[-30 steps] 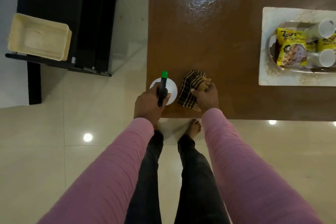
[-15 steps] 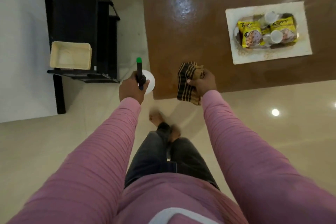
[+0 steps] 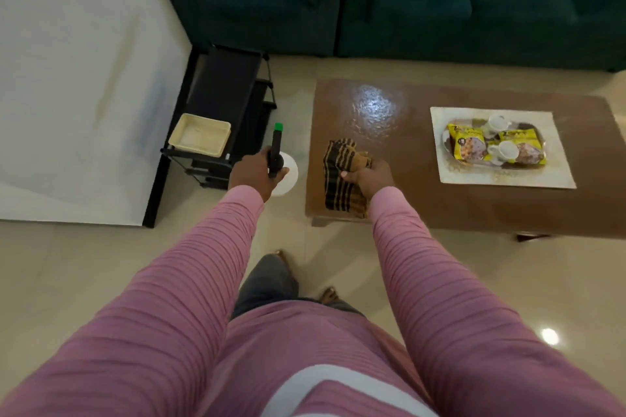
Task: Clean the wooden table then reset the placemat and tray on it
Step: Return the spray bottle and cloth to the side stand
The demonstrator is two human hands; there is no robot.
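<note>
The wooden table (image 3: pixel 406 152) stands low in front of me, shiny where the light falls. On its right half lies a white placemat (image 3: pixel 450 173) bearing a tray (image 3: pixel 444 140) with yellow snack packets and two white cups. My right hand (image 3: pixel 371 176) grips a striped brown cloth (image 3: pixel 342 173), held over the table's near left corner. Off the table's left edge, above the floor, my left hand (image 3: pixel 252 173) holds a white spray bottle (image 3: pixel 283 169) with a black head and green nozzle.
A black tiered rack (image 3: pixel 223 101) with a cream plastic basket (image 3: pixel 200 139) stands left of the table against a white wall. A dark green sofa (image 3: pixel 406 0) runs behind the table. Pale tiled floor lies around my feet.
I have stood back from the table, so more of the room shows. The spray bottle came off the table's corner and moved left. The cloth lifted with my right hand.
</note>
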